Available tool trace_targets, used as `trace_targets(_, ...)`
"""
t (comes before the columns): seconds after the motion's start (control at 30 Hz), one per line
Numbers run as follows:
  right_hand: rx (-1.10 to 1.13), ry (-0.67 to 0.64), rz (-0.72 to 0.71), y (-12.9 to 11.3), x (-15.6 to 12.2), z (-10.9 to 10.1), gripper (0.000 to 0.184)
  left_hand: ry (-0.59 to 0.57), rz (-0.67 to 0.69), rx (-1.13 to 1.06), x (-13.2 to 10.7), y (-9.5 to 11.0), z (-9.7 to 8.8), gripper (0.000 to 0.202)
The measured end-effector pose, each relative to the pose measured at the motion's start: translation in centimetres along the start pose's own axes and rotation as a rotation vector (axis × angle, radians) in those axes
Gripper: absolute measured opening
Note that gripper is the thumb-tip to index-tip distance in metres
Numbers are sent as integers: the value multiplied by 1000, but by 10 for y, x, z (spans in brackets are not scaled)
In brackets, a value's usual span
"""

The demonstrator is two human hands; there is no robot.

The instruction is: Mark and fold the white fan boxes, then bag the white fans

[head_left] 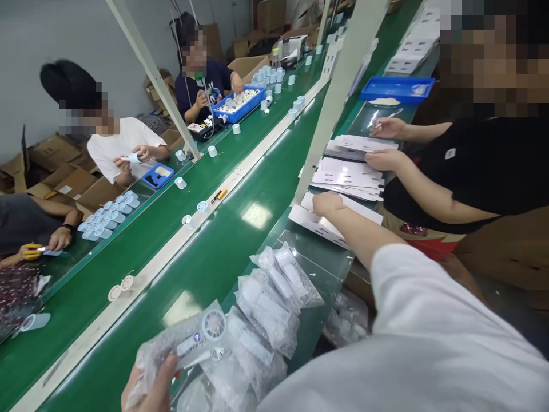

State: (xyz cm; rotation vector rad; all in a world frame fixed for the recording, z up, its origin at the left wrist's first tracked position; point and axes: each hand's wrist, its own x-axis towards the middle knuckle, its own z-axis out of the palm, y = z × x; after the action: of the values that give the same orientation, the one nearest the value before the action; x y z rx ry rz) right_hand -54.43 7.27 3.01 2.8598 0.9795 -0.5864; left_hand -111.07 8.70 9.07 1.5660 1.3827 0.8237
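A long factory room stretches away, with a grey wall point(115, 40) at the far left and cardboard boxes point(64, 177) heaped along it. Two green conveyor belts point(206, 274) run down the middle.

At near left, the left hand point(150, 389) holds a clear bubble bag point(180, 349) containing a white device with a round grille point(214, 325). Its fingers point(165, 372) curl around the bag's lower edge, and the thumb is hidden. The bag sits just above a heap of similar bags point(266, 303) on the near bench. The right hand point(329, 203) reaches forward and rests on a white die-cut carton blank point(330, 220), its fingers lying close together and pinching nothing that can be seen.

More blanks point(347, 177) lie just beyond, under the hands point(386, 143) of a co-worker in a black shirt point(480, 166) at right. Farther along sits a blue tray point(397, 88).

Across the belts, seated co-workers point(124, 149) handle small white parts. One has a blue crate point(238, 106) in front, and another at left holds yellow-handled snips point(32, 250) near a cluster of white cups point(107, 220).
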Motion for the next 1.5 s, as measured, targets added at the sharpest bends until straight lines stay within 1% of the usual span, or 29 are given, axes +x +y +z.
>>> trace_targets(0.07, -25, 24, -73, -7, -25, -16, 29, 131, -51, -105, 10, 8, 4, 16)
trace_targets(0.1, -19, 60, -130, -15, -39, -22, 28, 174, -41, -171, 16, 16, 8, 15)
trace_targets(0.17, 54, 179, -282, -40, -68, -30, 23, 182, 52, -332, 27, 37, 19, 17)
trace_targets(0.2, 120, 247, -372, -58, -81, -30, 21, 177, 111, -425, 34, 49, 26, 19)
trace_targets(0.27, 286, 355, -555, -102, -102, -21, 18, 137, 217, -582, 48, 72, 42, 26)
trace_targets(0.33, 428, 383, -705, -150, -115, -2, 15, 112, 309, -633, 64, 87, 57, 32)
trace_targets(0.4, 520, 340, -805, -192, -123, 23, 13, 129, 379, -546, 80, 90, 65, 32)
trace_targets(0.43, 548, 306, -830, -209, -126, 35, 11, 134, 405, -443, 87, 87, 67, 31)
trace_targets(0.5, 580, 233, -857, -235, -132, 58, 10, 97, 472, -128, 97, 76, 65, 26)
trace_targets(0.57, 596, 184, -885, -250, -139, 75, 12, 3, 548, 262, 102, 65, 63, 20)
trace_targets(0.63, 603, 148, -923, -258, -145, 85, 13, -98, 588, 613, 106, 62, 64, 18)
trace_targets(0.67, 605, 131, -938, -259, -148, 87, 12, -141, 582, 750, 108, 65, 66, 19)
trace_targets(0.73, 608, 102, -943, -260, -148, 88, 9, -236, 544, 920, 118, 79, 71, 24)
trace_targets(0.8, 609, 75, -921, -257, -144, 87, 8, -397, 472, 937, 136, 99, 74, 25)
trace_targets(0.87, 604, 47, -891, -253, -137, 86, 9, -590, 329, 852, 156, 118, 74, 24)
trace_targets(0.93, 591, 10, -875, -247, -132, 85, 11, -708, 169, 802, 170, 128, 78, 25)
trace_targets(0.97, 583, -10, -874, -243, -130, 84, 13, -726, 124, 820, 174, 130, 82, 26)
trace_targets(1.0, 576, -31, -876, -240, -129, 83, 15, -721, 123, 869, 174, 130, 89, 27)
trace_targets(1.03, 569, -54, -879, -237, -127, 82, 16, -704, 164, 940, 172, 127, 96, 28)
trace_targets(1.1, 551, -101, -893, -231, -125, 78, 20, -614, 337, 1100, 161, 117, 113, 32)
trace_targets(1.17, 525, -142, -910, -225, -121, 73, 20, -455, 514, 1203, 148, 104, 126, 37)
trace_targets(1.2, 510, -153, -917, -223, -120, 71, 19, -384, 557, 1228, 141, 97, 130, 35)
trace_targets(1.23, 493, -158, -921, -221, -118, 70, 17, -360, 572, 1242, 135, 89, 134, 31)
trace_targets(1.27, 476, -159, -925, -220, -117, 69, 17, -388, 573, 1251, 129, 81, 136, 25)
trace_targets(1.3, 460, -159, -930, -218, -116, 69, 17, -455, 574, 1257, 124, 74, 139, 21)
trace_targets(1.37, 429, -165, -943, -215, -115, 70, 18, -597, 588, 1262, 116, 62, 143, 21)
trace_targets(1.4, 412, -170, -953, -213, -114, 71, 19, -631, 605, 1249, 112, 58, 145, 22)
trace_targets(1.43, 395, -176, -971, -211, -112, 71, 21, -628, 626, 1220, 108, 56, 145, 23)
trace_targets(1.5, 370, -189, -1049, -203, -108, 70, 26, -528, 653, 1121, 100, 52, 137, 22)
